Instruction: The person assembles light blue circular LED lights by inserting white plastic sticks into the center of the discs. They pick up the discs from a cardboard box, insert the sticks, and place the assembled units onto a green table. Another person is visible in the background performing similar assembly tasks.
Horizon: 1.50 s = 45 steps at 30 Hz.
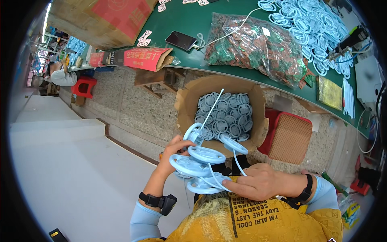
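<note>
A loose cluster of light-blue plastic rings with flat centres and thin stems (pixel 206 155) hangs in front of my body, between my hands. My left hand (pixel 172 155) is closed on the cluster's left side, its fingers around the ring edges. On the right, my right hand (pixel 256 181) has its fingers closed on the thin stems at the cluster's lower right. One long pale stem (pixel 212 108) sticks up from the rings, over an open cardboard box (pixel 186 99). Inside the box lie many similar grey-blue rings (pixel 225 115).
Across the far side runs a green table (pixel 189 60), with a heap of light-blue rings (pixel 310 24), a clear bag of small boards (pixel 254 46) and a phone (pixel 181 40). A red stool (pixel 290 137) stands right of the box. Far left, a person (pixel 60 76) sits.
</note>
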### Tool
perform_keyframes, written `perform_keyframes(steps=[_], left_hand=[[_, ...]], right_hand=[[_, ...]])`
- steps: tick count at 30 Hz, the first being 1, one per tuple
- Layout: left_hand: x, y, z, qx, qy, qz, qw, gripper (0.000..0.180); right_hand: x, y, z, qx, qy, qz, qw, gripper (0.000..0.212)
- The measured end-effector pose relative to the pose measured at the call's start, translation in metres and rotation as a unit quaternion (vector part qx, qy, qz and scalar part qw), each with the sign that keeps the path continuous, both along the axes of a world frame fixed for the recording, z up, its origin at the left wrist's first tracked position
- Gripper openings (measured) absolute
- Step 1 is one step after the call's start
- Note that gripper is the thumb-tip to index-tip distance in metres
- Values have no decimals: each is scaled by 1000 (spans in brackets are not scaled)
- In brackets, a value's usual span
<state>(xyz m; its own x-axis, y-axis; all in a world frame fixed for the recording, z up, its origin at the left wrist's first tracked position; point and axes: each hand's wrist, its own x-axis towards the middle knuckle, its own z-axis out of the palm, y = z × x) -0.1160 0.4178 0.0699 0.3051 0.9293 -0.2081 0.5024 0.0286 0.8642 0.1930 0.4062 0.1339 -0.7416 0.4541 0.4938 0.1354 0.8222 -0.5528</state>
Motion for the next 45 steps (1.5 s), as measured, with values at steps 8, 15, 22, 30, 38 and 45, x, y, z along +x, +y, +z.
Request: perform_keyframes(steps=[8,15,22,30,38,45], left_hand=[[2,5,-14,3,29,-51,998,18],[26,7,-47,-77,-74,-20,994,30],[46,26,-34,-46,-43,-135,989,68],[53,33,-38,-92,-68,-180,977,49],[27,31,-40,-115,19,-137,984,33],[-1,41,-27,13,211,-114,971,37]], right_hand=[[0,4,4,33,-9,-12,999,37],[-10,11,9,68,-13,8,998,37],[-18,16,13,70,-42,56,995,35],[-26,21,19,54,-60,102,992,32],[-23,23,21,49,-80,85,992,32],[8,26,-11,38,-150,-12,988,22]])
